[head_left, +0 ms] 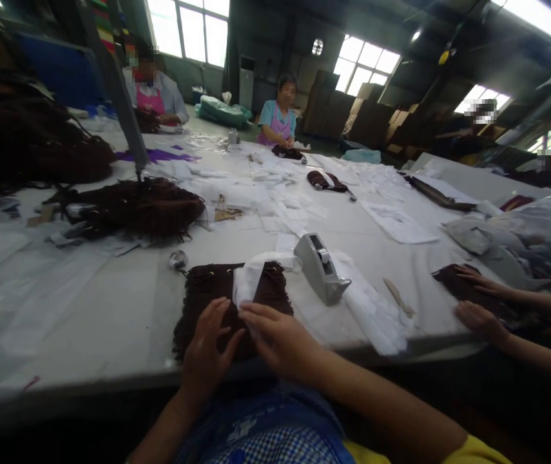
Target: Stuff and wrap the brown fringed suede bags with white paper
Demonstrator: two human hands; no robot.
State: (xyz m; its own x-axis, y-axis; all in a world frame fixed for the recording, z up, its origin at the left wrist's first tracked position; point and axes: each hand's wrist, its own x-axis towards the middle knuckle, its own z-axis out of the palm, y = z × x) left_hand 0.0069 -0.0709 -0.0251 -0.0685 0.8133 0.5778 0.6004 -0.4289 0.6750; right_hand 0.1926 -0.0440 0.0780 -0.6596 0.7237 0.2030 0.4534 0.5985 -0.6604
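A dark brown fringed bag (206,293) lies flat at the table's near edge, with small metallic eyelets along its top. Across its upper part a white strip (247,283), paper or thin cloth, folds down over the front. My left hand (210,345) rests on the bag's lower left, fingers curved and thumb apart, holding nothing. My right hand (278,335) comes in from the right, its fingertips closed on the strip's lower end; the thumb is partly hidden. Just right of the bag stands a grey tape dispenser (321,270). A shiny round metal piece (178,260) sits by its top left corner.
White strips (376,316) lie right of the dispenser, near a thin tan piece (398,298). A co-worker's hands (483,309) touch another brown item at right. Brown fringed bags (144,206) are heaped at left near a metal post (115,84). People work across the table.
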